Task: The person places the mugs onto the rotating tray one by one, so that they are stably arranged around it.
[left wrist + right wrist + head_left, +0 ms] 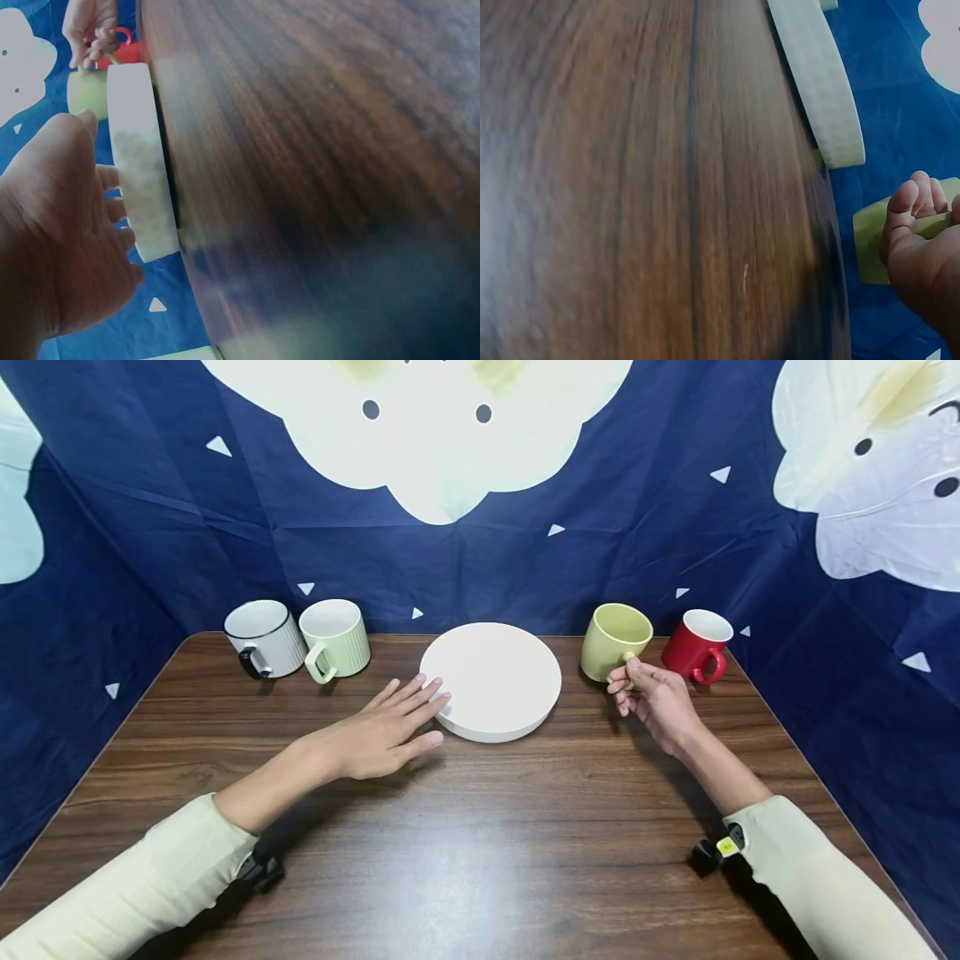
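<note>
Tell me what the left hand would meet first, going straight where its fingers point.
Most likely the disc: in the head view, the left hand overlaps its left edge, though actual contact is unclear.

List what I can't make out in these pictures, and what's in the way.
Head view: the yellow-green mug's handle, mostly covered by the right hand.
Head view: any marking on the yellow label, too small to read.
Left wrist view: part of the red mug, behind the right hand and white disc.
Right wrist view: the disc's far end, cut off by the top edge.
</note>
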`<action>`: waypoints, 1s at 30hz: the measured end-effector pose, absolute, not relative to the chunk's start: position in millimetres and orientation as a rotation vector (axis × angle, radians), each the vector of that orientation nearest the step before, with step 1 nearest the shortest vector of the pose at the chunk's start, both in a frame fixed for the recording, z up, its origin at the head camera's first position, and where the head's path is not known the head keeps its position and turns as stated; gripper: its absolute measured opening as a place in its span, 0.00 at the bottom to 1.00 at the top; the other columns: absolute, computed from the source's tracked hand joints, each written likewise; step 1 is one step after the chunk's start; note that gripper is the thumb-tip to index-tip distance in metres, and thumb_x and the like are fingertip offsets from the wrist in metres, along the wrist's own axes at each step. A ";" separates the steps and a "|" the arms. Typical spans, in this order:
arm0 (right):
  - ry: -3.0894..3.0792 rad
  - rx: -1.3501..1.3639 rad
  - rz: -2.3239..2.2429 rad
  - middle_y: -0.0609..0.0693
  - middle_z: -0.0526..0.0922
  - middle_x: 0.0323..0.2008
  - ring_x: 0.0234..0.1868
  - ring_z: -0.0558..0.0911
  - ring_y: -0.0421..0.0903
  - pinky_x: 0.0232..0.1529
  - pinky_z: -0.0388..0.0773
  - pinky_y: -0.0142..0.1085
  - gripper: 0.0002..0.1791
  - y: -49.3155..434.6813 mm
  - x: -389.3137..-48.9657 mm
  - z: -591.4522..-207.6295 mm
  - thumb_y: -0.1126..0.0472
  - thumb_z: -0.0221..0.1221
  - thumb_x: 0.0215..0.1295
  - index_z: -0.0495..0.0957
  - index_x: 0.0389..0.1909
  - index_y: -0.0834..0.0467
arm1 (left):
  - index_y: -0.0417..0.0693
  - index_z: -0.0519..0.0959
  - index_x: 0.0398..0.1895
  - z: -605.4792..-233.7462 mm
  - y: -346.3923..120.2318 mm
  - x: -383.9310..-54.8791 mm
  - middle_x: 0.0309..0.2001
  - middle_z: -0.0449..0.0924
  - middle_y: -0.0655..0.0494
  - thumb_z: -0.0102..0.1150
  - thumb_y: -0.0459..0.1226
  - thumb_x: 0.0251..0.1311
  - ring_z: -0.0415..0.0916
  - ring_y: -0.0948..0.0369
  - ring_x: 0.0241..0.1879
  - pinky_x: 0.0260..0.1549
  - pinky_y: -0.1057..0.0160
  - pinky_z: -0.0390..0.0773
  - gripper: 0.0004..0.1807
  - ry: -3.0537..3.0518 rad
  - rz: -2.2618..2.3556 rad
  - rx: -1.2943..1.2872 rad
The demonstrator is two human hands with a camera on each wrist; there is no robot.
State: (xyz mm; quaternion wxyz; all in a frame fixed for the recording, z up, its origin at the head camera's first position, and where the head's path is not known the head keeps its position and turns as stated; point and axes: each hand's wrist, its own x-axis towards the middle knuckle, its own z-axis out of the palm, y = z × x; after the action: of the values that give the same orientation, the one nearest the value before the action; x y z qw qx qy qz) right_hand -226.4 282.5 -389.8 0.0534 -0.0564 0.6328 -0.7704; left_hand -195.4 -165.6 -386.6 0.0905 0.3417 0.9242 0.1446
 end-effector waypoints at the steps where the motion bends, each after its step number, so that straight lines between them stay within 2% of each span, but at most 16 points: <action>1: 1.920 -0.176 -2.342 0.47 0.91 0.31 0.29 0.82 0.39 0.30 0.80 0.29 0.21 281.6 -225.4 -389.1 0.56 0.51 0.93 0.87 0.40 0.59 | 0.52 0.53 0.94 -387.1 -165.8 -195.6 0.95 0.41 0.50 0.41 0.58 0.91 0.35 0.47 0.95 0.92 0.33 0.37 0.39 2.747 0.430 1.014; 10: 1.916 -0.209 -2.346 0.47 0.91 0.32 0.28 0.82 0.40 0.30 0.81 0.29 0.20 277.0 -218.6 -384.3 0.56 0.52 0.93 0.85 0.39 0.60 | 0.50 0.54 0.94 -387.7 -166.4 -195.7 0.95 0.42 0.47 0.40 0.58 0.92 0.37 0.43 0.95 0.91 0.30 0.38 0.39 2.749 0.445 1.041; 30: 1.845 -0.312 -2.375 0.48 0.91 0.32 0.28 0.83 0.40 0.31 0.82 0.29 0.21 264.4 -208.0 -378.5 0.54 0.53 0.92 0.85 0.39 0.59 | 0.50 0.53 0.94 -386.6 -167.0 -195.2 0.95 0.41 0.47 0.40 0.58 0.92 0.35 0.45 0.95 0.92 0.32 0.37 0.39 2.736 0.444 1.030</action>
State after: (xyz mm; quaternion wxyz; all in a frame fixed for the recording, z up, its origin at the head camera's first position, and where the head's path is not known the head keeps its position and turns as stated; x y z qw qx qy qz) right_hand -208.0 264.4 -378.5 0.0592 -0.1030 0.6091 -0.7841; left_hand -195.2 -167.0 -386.6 0.0922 0.3468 0.9214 0.1494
